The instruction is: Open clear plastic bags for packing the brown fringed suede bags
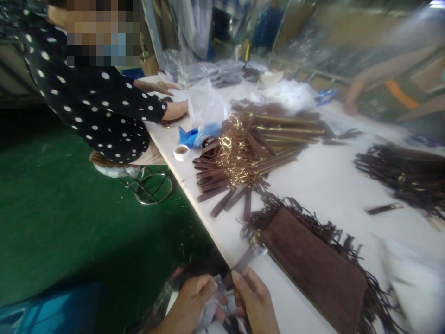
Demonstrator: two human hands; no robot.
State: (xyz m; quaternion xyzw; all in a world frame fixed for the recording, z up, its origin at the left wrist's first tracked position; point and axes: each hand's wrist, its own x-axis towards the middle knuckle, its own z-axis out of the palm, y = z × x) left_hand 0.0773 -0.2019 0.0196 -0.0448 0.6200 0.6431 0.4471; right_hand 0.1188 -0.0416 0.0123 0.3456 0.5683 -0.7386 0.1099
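At the table's near edge, my right hand [255, 297] pinches a brown wrist strap [245, 260]. This strap runs up toward the gold ring [256, 239] at the corner of a brown suede pouch [313, 264]. Dark fringe hangs along the pouch's far side as it lies flat on the table. Close beside it, my left hand [194, 297] is closed with thumb and fingers on a crumpled, whitish translucent wrap [210, 308]. Part of that wrap lies between both hands, and the fingertips partly hide what is there.
Brown zip pouches with straps [278, 134] are piled mid-table [313, 178]. Near them are a tape roll [181, 152] and a blue dispenser [188, 136]. More fringed pouches [406, 171] lie right. A co-worker in dotted sleeves [114, 97] handles plastic at left; another person's arm [378, 79] is blurred.
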